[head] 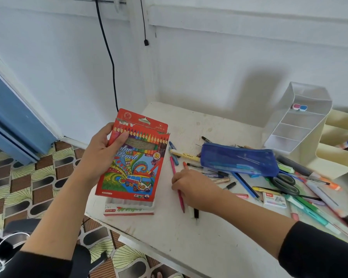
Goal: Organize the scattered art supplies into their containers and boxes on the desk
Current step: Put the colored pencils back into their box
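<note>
Red cardboard colour pencil box point(133, 157) is up in the left hand point(105, 151), fingers wrapped round its left edge and thumb pressed flat on the front. It reads "Color Pencil" and "18". The brand up top is partly under the thumb, so I can't read it properly.

The right hand point(191, 187) is down on the table point(169, 237), fingers curled onto a pink pencil point(173, 167), looks like a pinch.

My worry is the box's ribbed tray point(129, 205). It sits just below the left fingers, right at the table's corner, so one forearm nudge probably sends it to the floor. The loose pens beyond the right fingertips could also roll if bumped.

The small white box point(274, 199) further right has a red label, maybe "SKY".
</note>
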